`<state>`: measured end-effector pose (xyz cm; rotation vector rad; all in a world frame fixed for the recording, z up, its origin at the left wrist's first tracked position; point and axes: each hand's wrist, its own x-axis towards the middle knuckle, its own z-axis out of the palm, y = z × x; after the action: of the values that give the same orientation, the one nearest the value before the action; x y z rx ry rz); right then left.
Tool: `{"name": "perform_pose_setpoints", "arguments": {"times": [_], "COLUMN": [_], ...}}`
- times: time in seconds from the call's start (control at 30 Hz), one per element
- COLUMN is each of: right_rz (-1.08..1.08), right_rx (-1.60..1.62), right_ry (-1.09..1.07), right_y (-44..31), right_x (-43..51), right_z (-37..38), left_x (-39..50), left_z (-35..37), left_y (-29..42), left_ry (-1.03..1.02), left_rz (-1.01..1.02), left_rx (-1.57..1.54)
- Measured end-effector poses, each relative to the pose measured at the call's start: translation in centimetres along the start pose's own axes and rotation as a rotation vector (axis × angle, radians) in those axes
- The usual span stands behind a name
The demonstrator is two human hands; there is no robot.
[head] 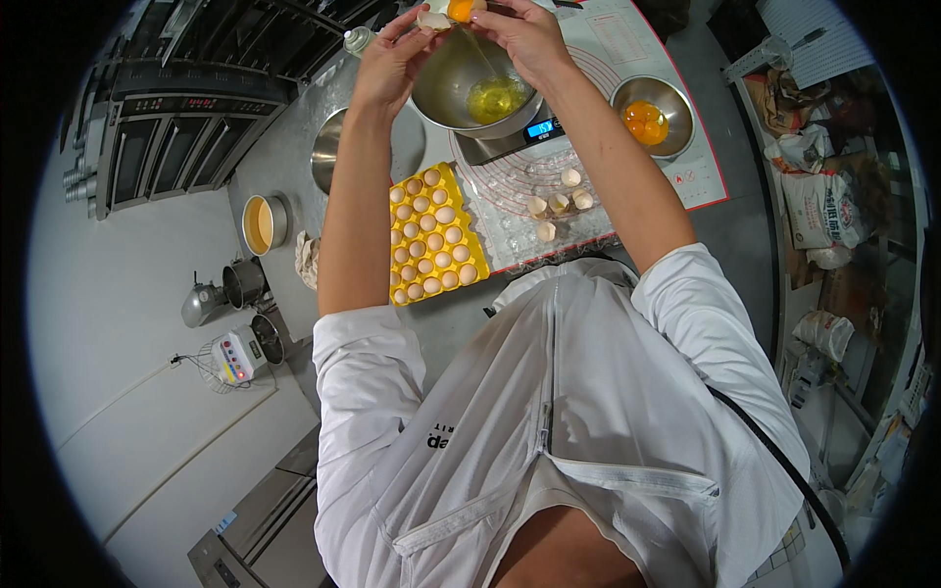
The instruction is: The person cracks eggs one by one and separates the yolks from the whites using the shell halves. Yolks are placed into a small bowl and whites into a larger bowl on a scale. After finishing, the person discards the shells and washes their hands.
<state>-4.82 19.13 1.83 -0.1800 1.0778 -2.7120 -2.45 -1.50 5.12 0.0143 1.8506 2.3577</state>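
My left hand (390, 70) pinches an empty eggshell half (434, 20) at the top of the view. Beside it, my right hand (531, 42) holds the other eggshell half, and an orange egg yolk (461, 9) shows at its edge. A thin strand of egg white hangs from there into a large steel mixing bowl (441, 99), where clear, yellowish egg white (496, 101) has pooled. The bowl rests on a digital kitchen scale (489, 151) with a lit display. Right of my right forearm, a smaller steel bowl (680, 103) contains several egg yolks (645, 123).
Several broken eggshells (559, 203) lie on the baking mat (507, 253). A yellow egg tray (470, 253) full of eggs stands left of them. Another steel bowl (323, 151) is partly behind my left forearm. Farther left are a round cake tin (265, 224) and a crumpled cloth (307, 259).
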Motion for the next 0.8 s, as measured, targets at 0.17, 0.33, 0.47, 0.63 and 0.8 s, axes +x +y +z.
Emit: {"name": "perform_pose_setpoints", "arguments": {"times": [0.17, 0.33, 0.47, 0.63, 0.8], "right_rz": [-0.027, -0.047, -0.016, -0.035, -0.057], "right_rx": [-0.060, -0.050, -0.076, -0.100, -0.069], "right_ry": [0.090, 0.080, 0.107, 0.099, 0.064], "right_y": [0.1, 0.0, -0.5, -0.5, -0.1], "right_x": [0.3, 0.1, -0.1, -0.2, -0.1], "right_z": [-0.3, 0.1, 0.3, 0.4, 0.1], "left_x": [-1.1, -2.6, -3.5, -2.4, -1.5], "left_z": [0.8, 3.1, 4.9, 5.1, 4.8], "left_y": [0.8, 2.1, 2.5, 1.2, -1.9], "left_ry": [0.124, 0.219, 0.312, 0.194, 0.167], "left_rz": [0.038, 0.159, 0.452, 0.233, 0.048], "left_rx": [0.120, 0.288, 0.778, 0.387, -0.208]}}
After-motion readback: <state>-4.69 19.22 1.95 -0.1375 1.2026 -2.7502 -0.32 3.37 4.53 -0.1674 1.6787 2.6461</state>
